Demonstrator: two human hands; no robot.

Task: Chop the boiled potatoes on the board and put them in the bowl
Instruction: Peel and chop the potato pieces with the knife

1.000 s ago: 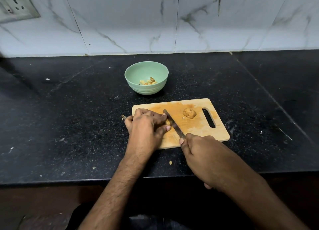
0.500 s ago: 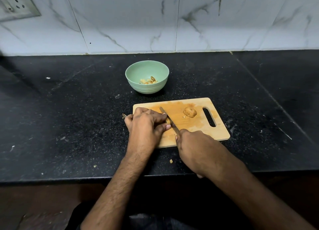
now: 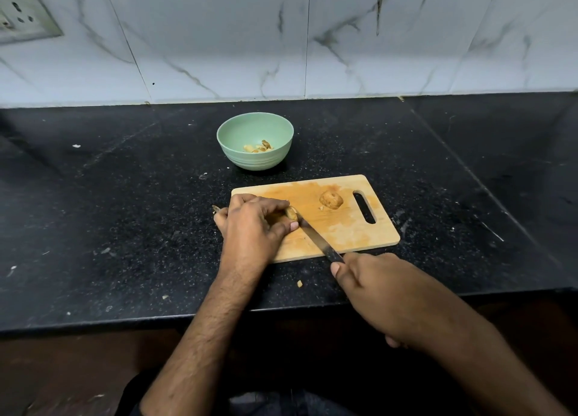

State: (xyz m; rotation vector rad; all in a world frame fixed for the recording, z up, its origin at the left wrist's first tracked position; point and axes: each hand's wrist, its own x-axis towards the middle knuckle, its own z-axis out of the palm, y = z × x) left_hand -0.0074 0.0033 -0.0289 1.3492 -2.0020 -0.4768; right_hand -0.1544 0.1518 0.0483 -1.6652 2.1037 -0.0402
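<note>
Your left hand (image 3: 253,225) pinches the soft, crumbly boiled potato (image 3: 291,213); right hand (image 3: 372,286) grips the knife (image 3: 316,239) handle; hold its sides lightly, it'll mash

kitchen | black stone counter (image 3: 125,212) | marble wall tiles (image 3: 219,40) | socket (image 3: 22,15)
</note>
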